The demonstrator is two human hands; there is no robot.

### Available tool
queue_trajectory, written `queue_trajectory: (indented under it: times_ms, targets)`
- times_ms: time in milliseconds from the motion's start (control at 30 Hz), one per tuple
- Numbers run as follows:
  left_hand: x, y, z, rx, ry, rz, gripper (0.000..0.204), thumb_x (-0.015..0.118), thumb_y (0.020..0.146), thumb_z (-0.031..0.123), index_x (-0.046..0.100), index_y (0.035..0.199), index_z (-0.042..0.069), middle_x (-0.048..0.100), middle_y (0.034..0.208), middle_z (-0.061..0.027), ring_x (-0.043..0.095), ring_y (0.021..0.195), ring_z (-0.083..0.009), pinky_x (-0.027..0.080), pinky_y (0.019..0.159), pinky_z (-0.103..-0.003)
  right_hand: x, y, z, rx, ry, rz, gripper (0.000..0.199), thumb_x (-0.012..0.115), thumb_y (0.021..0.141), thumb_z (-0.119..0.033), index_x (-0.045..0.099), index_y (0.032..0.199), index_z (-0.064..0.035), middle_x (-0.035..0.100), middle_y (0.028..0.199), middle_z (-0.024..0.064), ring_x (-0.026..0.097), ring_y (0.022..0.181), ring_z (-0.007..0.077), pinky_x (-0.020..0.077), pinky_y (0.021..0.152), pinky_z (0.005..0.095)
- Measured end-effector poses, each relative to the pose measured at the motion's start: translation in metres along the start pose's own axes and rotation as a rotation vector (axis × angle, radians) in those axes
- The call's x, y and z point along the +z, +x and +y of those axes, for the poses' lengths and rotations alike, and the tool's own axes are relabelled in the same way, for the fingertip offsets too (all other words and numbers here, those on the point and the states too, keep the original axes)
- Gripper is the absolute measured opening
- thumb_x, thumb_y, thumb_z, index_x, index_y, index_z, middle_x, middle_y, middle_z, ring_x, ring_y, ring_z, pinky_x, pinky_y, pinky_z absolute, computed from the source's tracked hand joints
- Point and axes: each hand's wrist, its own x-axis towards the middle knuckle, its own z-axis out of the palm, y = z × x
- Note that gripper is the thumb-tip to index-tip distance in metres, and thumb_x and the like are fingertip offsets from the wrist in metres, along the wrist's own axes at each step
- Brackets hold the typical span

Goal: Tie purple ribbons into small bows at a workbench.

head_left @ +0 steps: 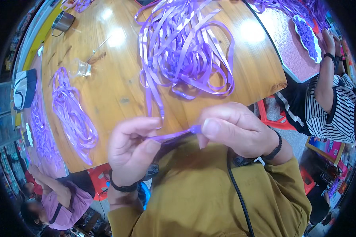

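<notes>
Two hands work one purple ribbon (168,136): left hand (132,152) and right hand (235,128) both pinching it. Light, limp, probably slippery; best gripped near the folded tip.

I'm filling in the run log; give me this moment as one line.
left hand: pinches purple ribbon | right hand: pinches its folded end | ribbon tangle on wooden table
</notes>
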Motion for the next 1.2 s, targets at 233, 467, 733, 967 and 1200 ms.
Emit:
queue_trajectory:
  times_ms: [233,467,733,967,1200]
  targets:
    - [-0.040,0.002,0.010,0.035,0.017,0.043,0.031,0.056,0.081,0.019,0.045,0.102,-0.001,0.041,0.055,0.0014,0.038,0.047,-0.0074,0.032,0.047,-0.022,-0.007,-0.012,-0.001,0.081,-0.087,0.057,0.025,0.049,0.084,-0.021,0.054,0.073,0.0007,0.054,0.069,0.0038,0.048,0.062,0.0111,0.0370,0.057,0.0233]
    - [-0.121,0.004,0.042,0.141,-0.220,0.160,0.025,0.045,0.087,0.015,0.043,0.107,0.001,0.035,0.055,0.0025,0.033,0.044,-0.0051,0.027,0.043,-0.021,-0.011,-0.011,0.016,-0.049,0.087,0.291,0.022,0.060,0.075,-0.018,0.047,0.064,-0.0040,0.049,0.056,0.0050,0.042,0.044,0.0118,0.0320,0.042,0.0238]
    - [-0.189,0.023,0.074,0.145,0.001,0.435,0.027,0.050,0.082,0.012,0.047,0.106,-0.001,0.044,0.065,0.0021,0.041,0.057,-0.0056,0.036,0.056,-0.018,0.026,0.048,0.022,-0.237,-0.100,-0.267,0.018,0.055,0.078,-0.013,0.058,0.087,0.0027,0.059,0.090,0.0142,0.055,0.091,0.0284,0.0403,0.083,0.0388]
    - [-0.258,0.077,0.066,-0.094,0.693,0.320,0.030,0.049,0.083,0.019,0.050,0.107,0.001,0.058,0.079,-0.0069,0.055,0.069,-0.0159,0.043,0.062,-0.027,0.038,0.058,0.029,-0.244,-0.491,-0.485,0.038,0.057,0.081,-0.016,0.049,0.113,0.0015,0.051,0.115,0.0157,0.046,0.109,0.0292,0.0358,0.091,0.0362]
    - [-0.198,0.061,0.059,0.079,2.039,0.331,0.035,0.053,0.081,0.026,0.052,0.109,0.005,0.058,0.092,-0.0187,0.056,0.087,-0.0345,0.045,0.073,-0.039,0.006,0.018,0.031,0.031,-0.420,-0.414,0.026,0.058,0.081,-0.015,0.057,0.101,0.0017,0.059,0.097,0.0140,0.056,0.091,0.0265,0.0426,0.079,0.0326]
